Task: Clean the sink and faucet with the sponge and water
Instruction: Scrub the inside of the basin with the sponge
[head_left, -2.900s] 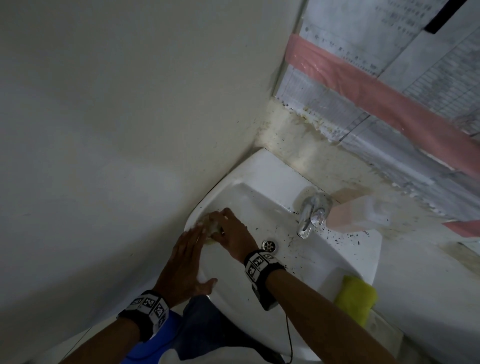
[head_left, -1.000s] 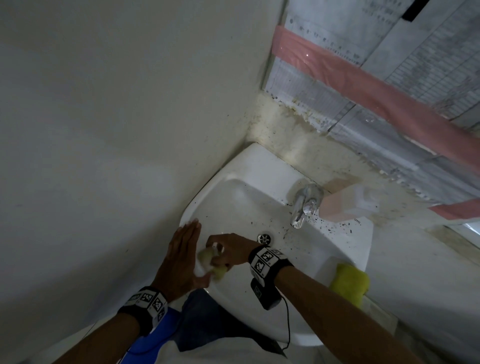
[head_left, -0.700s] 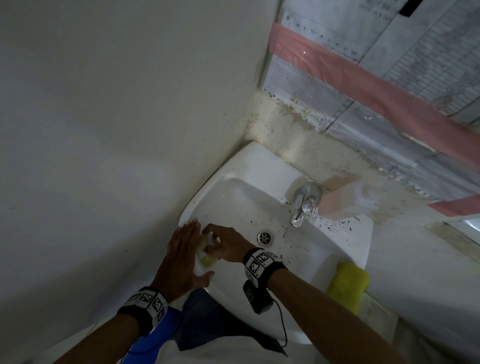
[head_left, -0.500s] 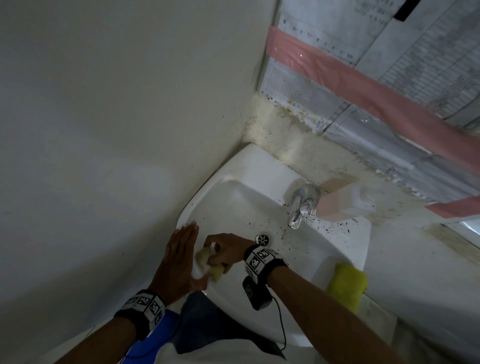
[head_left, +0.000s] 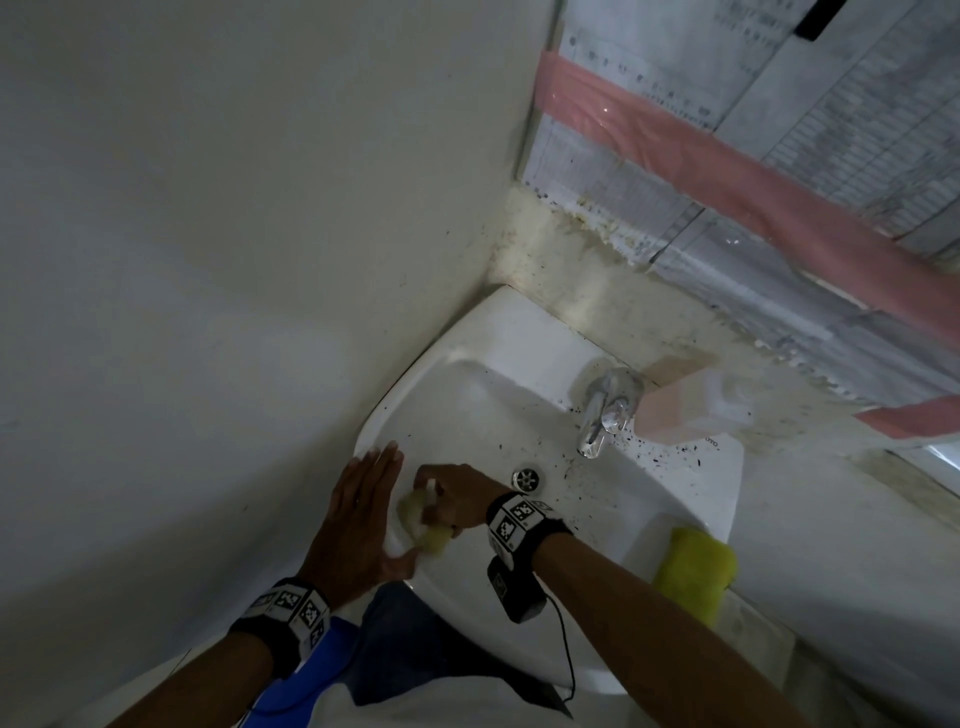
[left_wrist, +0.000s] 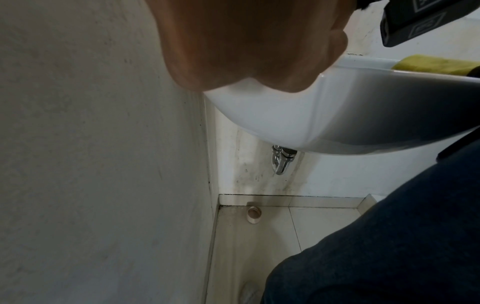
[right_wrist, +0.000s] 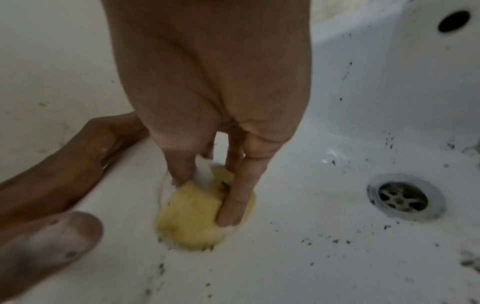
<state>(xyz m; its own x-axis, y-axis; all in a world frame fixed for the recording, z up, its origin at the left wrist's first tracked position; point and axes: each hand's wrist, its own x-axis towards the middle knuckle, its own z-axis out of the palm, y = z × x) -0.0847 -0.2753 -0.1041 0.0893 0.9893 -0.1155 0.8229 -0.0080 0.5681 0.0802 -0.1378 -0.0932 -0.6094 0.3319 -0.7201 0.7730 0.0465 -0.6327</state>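
A white wall-hung sink (head_left: 519, 364) fills the corner, its bowl (right_wrist: 311, 257) speckled with black grit. My right hand (head_left: 452, 499) grips a pale yellow sponge (head_left: 423, 525) with a white handle part and presses the sponge (right_wrist: 194, 216) against the bowl's left inner wall, left of the drain (head_left: 527, 478). My left hand (head_left: 363, 514) lies flat with straight fingers on the sink's left rim, thumb (right_wrist: 46, 246) inside the edge. The chrome faucet (head_left: 605, 410) stands at the back; no water runs from it.
A pink soap bottle (head_left: 691, 410) lies right of the faucet. A yellow-green cloth (head_left: 693, 571) sits on the sink's right front corner. A plain wall closes in on the left; paper and pink tape cover the back wall. Below the sink are a chrome trap (left_wrist: 281, 160) and tiled floor.
Since 2.9 s ago my right hand has slid the sponge down the left wall toward the front rim, then rubbed back and forth there. The left hand stayed on the rim.
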